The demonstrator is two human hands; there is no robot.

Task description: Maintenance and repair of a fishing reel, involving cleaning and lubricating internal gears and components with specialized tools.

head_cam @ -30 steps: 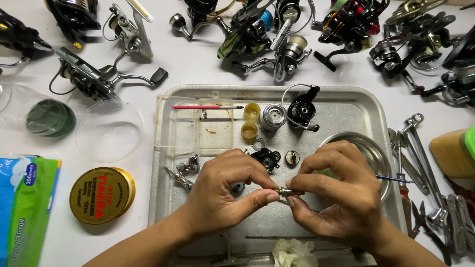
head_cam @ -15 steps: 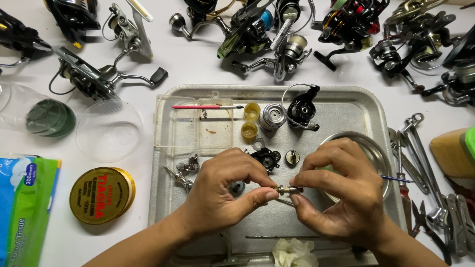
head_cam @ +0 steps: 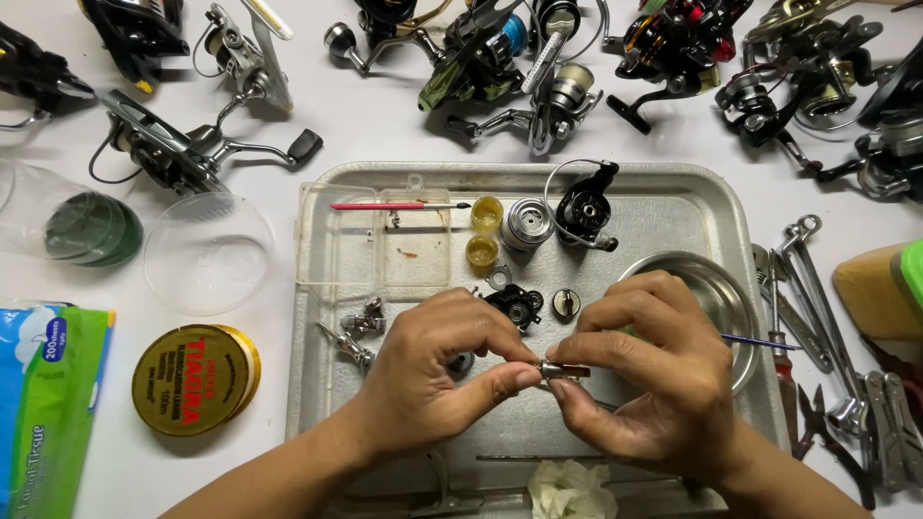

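Over a metal tray point(head_cam: 673, 207), my left hand point(head_cam: 433, 375) and my right hand point(head_cam: 654, 394) meet and pinch one small metal reel part point(head_cam: 561, 369) between their fingertips. My right hand also carries a thin blue-handled brush point(head_cam: 760, 342) that sticks out to the right. On the tray lie a black reel body point(head_cam: 585, 207), a silver spool point(head_cam: 527, 223), two small yellow caps point(head_cam: 485, 231), a black gear part point(head_cam: 517, 304) and a red-handled brush point(head_cam: 394, 206).
A steel bowl point(head_cam: 716, 288) sits in the tray behind my right hand. Several fishing reels point(head_cam: 519, 58) line the back. Wrenches and pliers point(head_cam: 817, 317) lie right; a yellow tin point(head_cam: 195, 377), clear lid point(head_cam: 207, 252) and tissue pack point(head_cam: 43, 404) lie left.
The fingers of both hands shift slightly around the small part; nothing else has moved.
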